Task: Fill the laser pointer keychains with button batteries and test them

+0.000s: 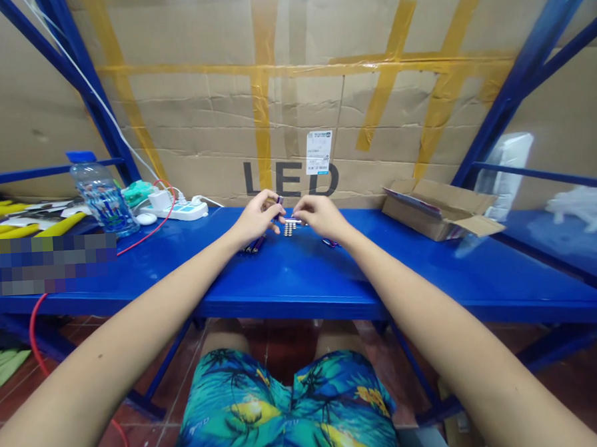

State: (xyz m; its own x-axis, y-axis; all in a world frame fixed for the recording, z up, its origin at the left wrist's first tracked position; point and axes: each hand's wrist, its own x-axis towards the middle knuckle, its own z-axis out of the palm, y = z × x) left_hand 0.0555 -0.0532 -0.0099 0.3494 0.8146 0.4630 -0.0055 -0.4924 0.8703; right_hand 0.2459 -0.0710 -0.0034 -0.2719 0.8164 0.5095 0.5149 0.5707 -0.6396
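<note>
Both my hands are close together over the far middle of the blue table (282, 284). My left hand (258, 217) is closed on a slim dark purple tube (280, 200), whose end shows above the fingers. The fingertips of my right hand (321, 215) are pinched together, just right of a thin silvery piece; what they hold is too small to make out. Below and between the hands stands a cluster of small silver cylinders (289, 229). Several dark slim tubes (253, 245) lie beneath my left hand. A shiny purple piece (329, 242) rests beneath my right wrist.
An opened cardboard box (428, 210) stands at the right. On the left are a water bottle (101, 194), a white power strip (182, 209), a red cable (153, 232) and yellow-handled items (9, 232). A large taped carton (213, 121) rises behind the table.
</note>
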